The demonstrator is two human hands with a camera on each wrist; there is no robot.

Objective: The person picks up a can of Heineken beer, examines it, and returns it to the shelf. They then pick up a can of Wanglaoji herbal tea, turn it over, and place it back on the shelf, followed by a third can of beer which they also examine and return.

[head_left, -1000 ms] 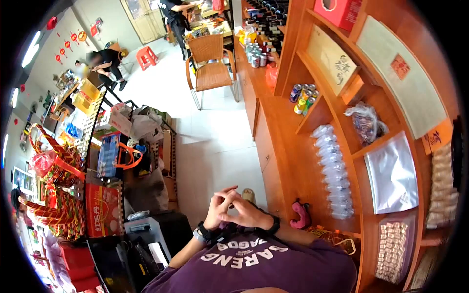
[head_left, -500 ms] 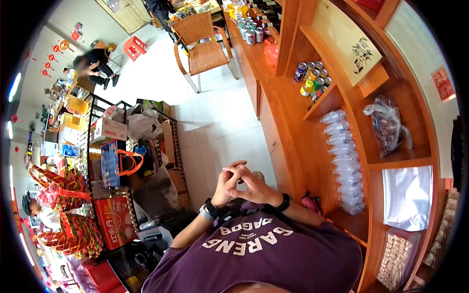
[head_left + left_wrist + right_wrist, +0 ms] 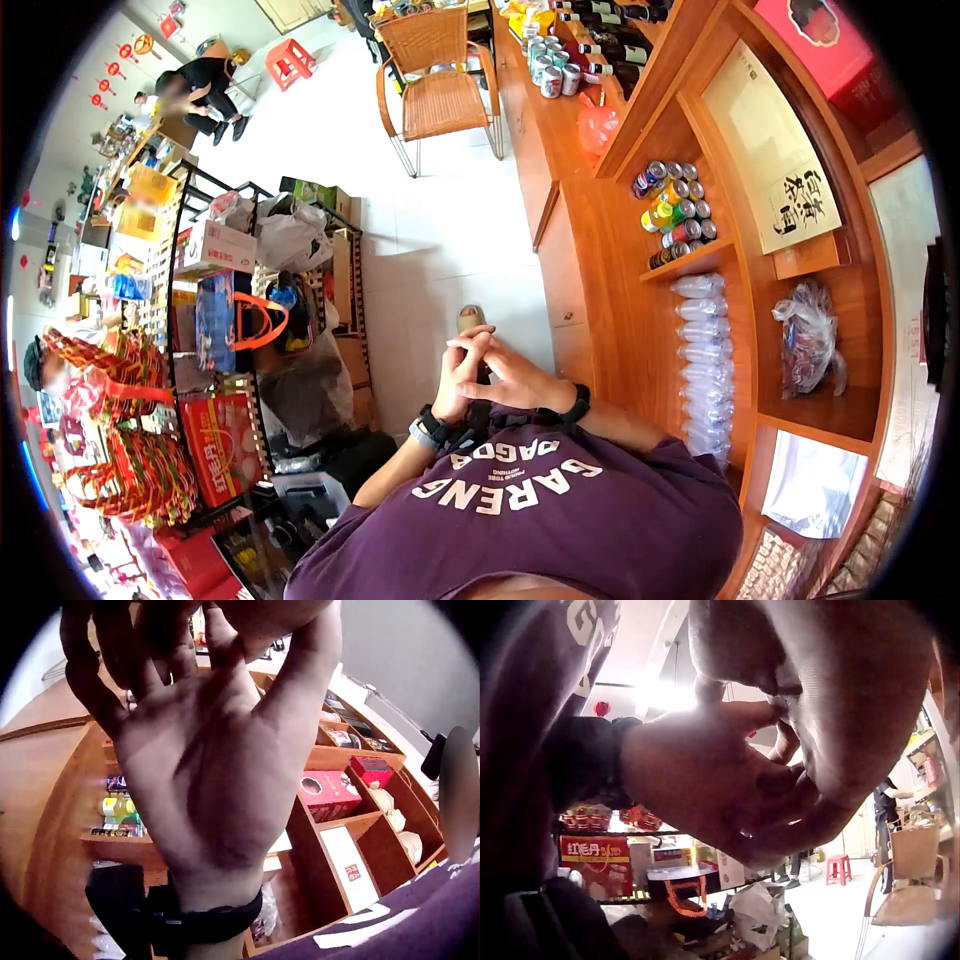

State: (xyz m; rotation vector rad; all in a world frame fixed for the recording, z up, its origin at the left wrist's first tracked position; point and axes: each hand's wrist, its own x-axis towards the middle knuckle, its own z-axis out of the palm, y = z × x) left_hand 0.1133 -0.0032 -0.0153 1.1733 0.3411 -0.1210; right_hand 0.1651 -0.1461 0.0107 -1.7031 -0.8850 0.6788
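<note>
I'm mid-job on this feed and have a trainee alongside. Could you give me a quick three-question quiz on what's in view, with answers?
1. True or false: the left hand and the right hand are touching each other.

2. Multiple choice: in the head view, which seat stands nearer the left hand?
A) the red stool
B) the wicker chair
C) both are equally near

3. Fill in the blank: the lettered shirt in the head view is ____ in colour.

Key: 1. True. 2. B. 3. Purple.
</note>
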